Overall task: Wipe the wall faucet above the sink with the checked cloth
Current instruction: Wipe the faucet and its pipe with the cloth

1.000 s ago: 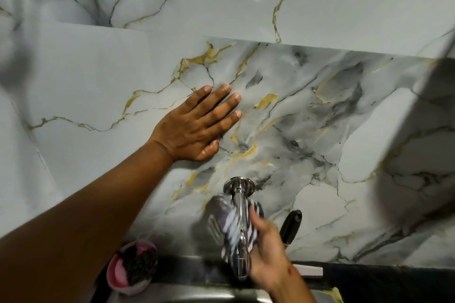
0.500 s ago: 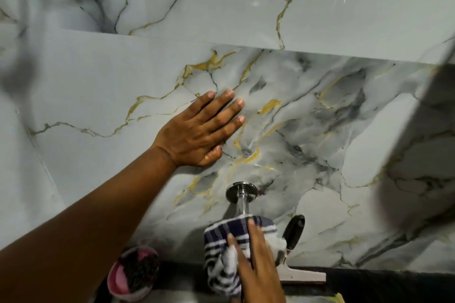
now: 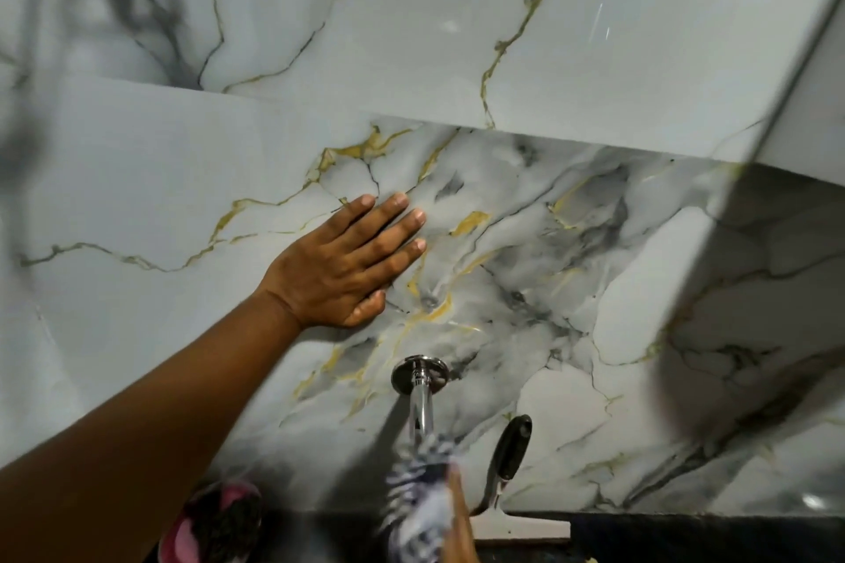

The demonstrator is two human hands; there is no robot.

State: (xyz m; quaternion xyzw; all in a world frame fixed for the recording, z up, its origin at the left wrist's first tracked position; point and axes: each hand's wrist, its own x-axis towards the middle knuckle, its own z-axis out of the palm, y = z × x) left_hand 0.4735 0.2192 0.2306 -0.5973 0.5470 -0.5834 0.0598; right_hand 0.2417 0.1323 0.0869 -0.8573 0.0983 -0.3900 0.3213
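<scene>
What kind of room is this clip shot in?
Most likely a kitchen or wash area at a sink, though the basin is barely in view. A chrome wall faucet juts from glossy marble-pattern wall tiles, with a squeegee leaning against them and a pink scrubber bowl on the dark counter.

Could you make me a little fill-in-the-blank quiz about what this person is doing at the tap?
1. The left hand lies flat against the ____ wall.
2. The right hand presses a ____ cloth around the faucet.
3. A squeegee leans on the wall to the ____ of the faucet.

Missing words: marble; checked; right
</scene>
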